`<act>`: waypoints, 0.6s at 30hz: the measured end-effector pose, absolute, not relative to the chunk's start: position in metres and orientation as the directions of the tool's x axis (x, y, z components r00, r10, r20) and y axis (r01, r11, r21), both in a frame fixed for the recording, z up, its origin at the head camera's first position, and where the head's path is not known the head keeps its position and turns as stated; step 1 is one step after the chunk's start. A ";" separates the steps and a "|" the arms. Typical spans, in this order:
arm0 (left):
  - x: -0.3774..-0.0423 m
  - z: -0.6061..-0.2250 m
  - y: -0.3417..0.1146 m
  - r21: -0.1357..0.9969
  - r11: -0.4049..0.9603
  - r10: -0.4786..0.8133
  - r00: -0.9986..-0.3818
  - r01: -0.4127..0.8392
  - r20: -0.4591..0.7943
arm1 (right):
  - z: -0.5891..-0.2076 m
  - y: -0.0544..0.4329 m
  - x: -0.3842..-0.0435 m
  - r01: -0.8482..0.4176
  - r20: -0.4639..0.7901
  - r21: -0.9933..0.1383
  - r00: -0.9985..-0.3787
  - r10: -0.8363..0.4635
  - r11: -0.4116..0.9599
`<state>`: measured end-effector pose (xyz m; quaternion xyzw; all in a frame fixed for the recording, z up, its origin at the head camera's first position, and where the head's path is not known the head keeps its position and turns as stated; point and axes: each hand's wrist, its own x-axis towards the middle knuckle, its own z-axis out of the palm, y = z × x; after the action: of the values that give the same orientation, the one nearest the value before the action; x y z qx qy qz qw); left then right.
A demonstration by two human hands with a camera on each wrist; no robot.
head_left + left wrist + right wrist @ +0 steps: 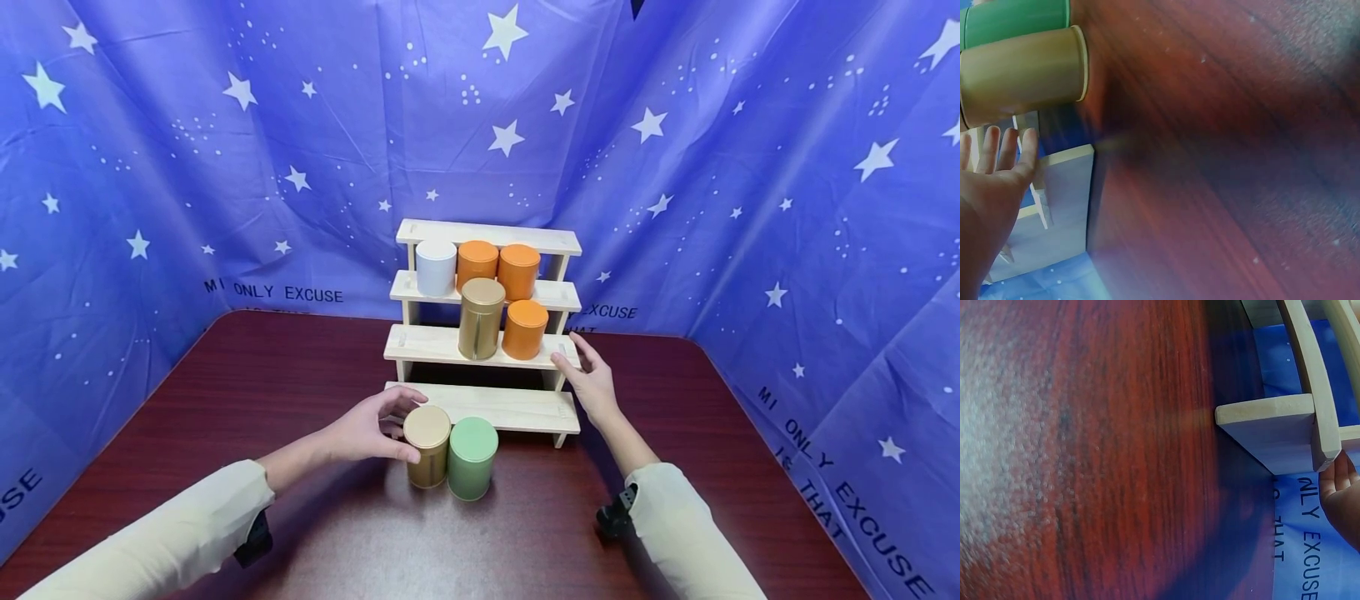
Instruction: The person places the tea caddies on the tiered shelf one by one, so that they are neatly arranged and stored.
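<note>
My left hand (375,427) reaches around a gold tin (427,457) on the table, thumb in front and fingers behind its left side. In the left wrist view the fingers (1025,164) are extended, beside the gold tin (1022,78). A green tin (472,467) stands right against it. At the far side, my right hand (594,385) grips the right end of a shelf on a stepped wooden rack (540,408), thumb at the front edge. The right wrist view shows its fingertips (1330,478) at that board's end.
The rack's second-lowest shelf carries a tall gold tin (480,323) and an orange tin (524,332). One shelf higher stand a white tin (436,271) and two orange tins (518,273). A blue star-printed curtain (480,117) hangs around the dark red table (315,367).
</note>
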<state>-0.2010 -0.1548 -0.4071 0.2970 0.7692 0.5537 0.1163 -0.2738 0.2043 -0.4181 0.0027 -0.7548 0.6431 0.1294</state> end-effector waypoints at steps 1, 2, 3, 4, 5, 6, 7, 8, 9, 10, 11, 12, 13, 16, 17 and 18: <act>-0.200 -0.408 -0.155 0.921 0.210 0.583 -0.799 0.327 0.150 | -0.418 0.204 -0.274 -0.171 0.199 -0.970 -0.967 0.162 0.170; -0.199 -0.408 -0.154 0.921 0.210 0.580 -0.800 0.327 0.152 | -0.419 0.204 -0.274 -0.172 0.200 -0.970 -0.966 0.162 0.169; -0.198 -0.408 -0.154 0.921 0.210 0.575 -0.804 0.327 0.153 | -0.419 0.205 -0.274 -0.172 0.200 -0.970 -0.966 0.162 0.169; -0.198 -0.409 -0.154 0.921 0.209 0.570 -0.806 0.328 0.158 | -0.418 0.204 -0.274 -0.172 0.200 -0.970 -0.966 0.163 0.169; -0.197 -0.409 -0.153 0.922 0.206 0.565 -0.809 0.328 0.161 | -0.418 0.204 -0.274 -0.172 0.200 -0.970 -0.966 0.163 0.171; -0.196 -0.409 -0.153 0.921 0.206 0.561 -0.811 0.330 0.165 | -0.418 0.204 -0.274 -0.170 0.199 -0.970 -0.966 0.164 0.171; -0.196 -0.409 -0.153 0.921 0.203 0.559 -0.812 0.333 0.170 | -0.418 0.204 -0.274 -0.170 0.198 -0.971 -0.966 0.164 0.170; -0.195 -0.410 -0.153 0.921 0.198 0.558 -0.811 0.335 0.175 | -0.418 0.205 -0.274 -0.170 0.198 -0.971 -0.966 0.165 0.170; -0.195 -0.411 -0.153 0.922 0.194 0.558 -0.811 0.335 0.177 | -0.418 0.204 -0.274 -0.170 0.198 -0.971 -0.966 0.166 0.169; -0.194 -0.411 -0.153 0.923 0.190 0.560 -0.809 0.335 0.179 | -0.418 0.205 -0.274 -0.169 0.198 -0.970 -0.966 0.165 0.173; -0.194 -0.412 -0.153 0.923 0.188 0.562 -0.807 0.336 0.180 | -0.418 0.205 -0.274 -0.169 0.198 -0.970 -0.966 0.165 0.175; -0.194 -0.413 -0.153 0.923 0.186 0.566 -0.805 0.338 0.181 | -0.417 0.205 -0.274 -0.169 0.198 -0.970 -0.966 0.165 0.173; -0.194 -0.414 -0.152 0.923 0.185 0.568 -0.803 0.337 0.180 | -0.417 0.205 -0.274 -0.170 0.199 -0.970 -0.966 0.165 0.173; -0.194 -0.417 -0.152 0.920 0.185 0.572 -0.799 0.345 0.185 | -0.417 0.205 -0.274 -0.170 0.200 -0.969 -0.966 0.164 0.179; -0.194 -0.417 -0.152 0.918 0.186 0.572 -0.798 0.350 0.188 | -0.417 0.204 -0.274 -0.170 0.199 -0.970 -0.966 0.167 0.173; -0.194 -0.418 -0.151 0.917 0.185 0.573 -0.797 0.353 0.191 | -0.418 0.204 -0.274 -0.170 0.199 -0.970 -0.965 0.169 0.171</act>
<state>-0.1939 -0.1514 -0.4181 0.3033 0.7635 0.5617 0.0980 -0.2740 0.2042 -0.4177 0.0003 -0.7539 0.6437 0.1315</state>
